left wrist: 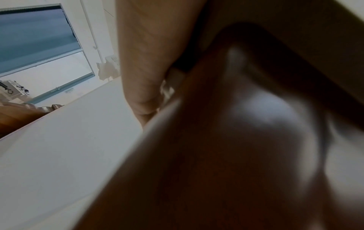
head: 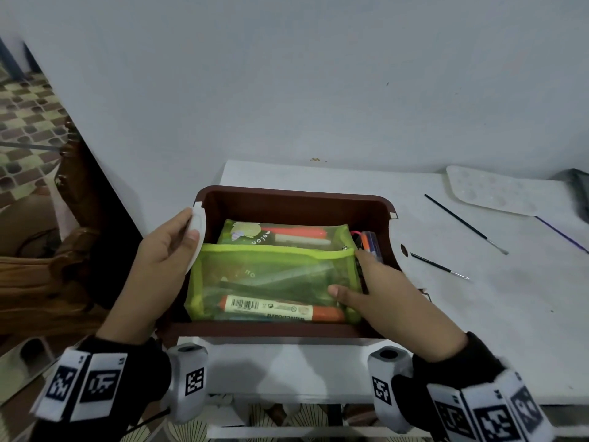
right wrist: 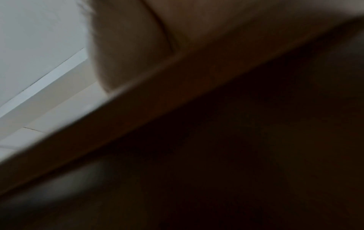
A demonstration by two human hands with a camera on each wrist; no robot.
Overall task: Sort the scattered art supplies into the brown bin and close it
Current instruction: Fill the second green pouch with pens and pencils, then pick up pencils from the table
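The brown bin (head: 296, 194) stands open on the white table's left end. Inside it a green mesh pouch (head: 271, 275) lies on top, with an orange marker (head: 280, 309) showing through the mesh. Behind it sits a second green pouch (head: 251, 236), and a small box of pens (head: 369, 244) is wedged at the right wall. My left hand (head: 190, 225) grips the white latch (head: 199, 240) on the bin's left rim. My right hand (head: 347, 272) pinches the mesh pouch's right edge, thumb on top. Both wrist views are filled by the blurred bin wall (left wrist: 216, 155) (right wrist: 236, 140).
Right of the bin, two thin paintbrushes (head: 465, 223) (head: 439, 266) and a purple-handled one (head: 561, 234) lie on the table (head: 478, 314). A white paint palette (head: 490, 189) rests at the back right beside a dark object (head: 578, 189). A carved wooden chair (head: 73, 218) stands left of the table.
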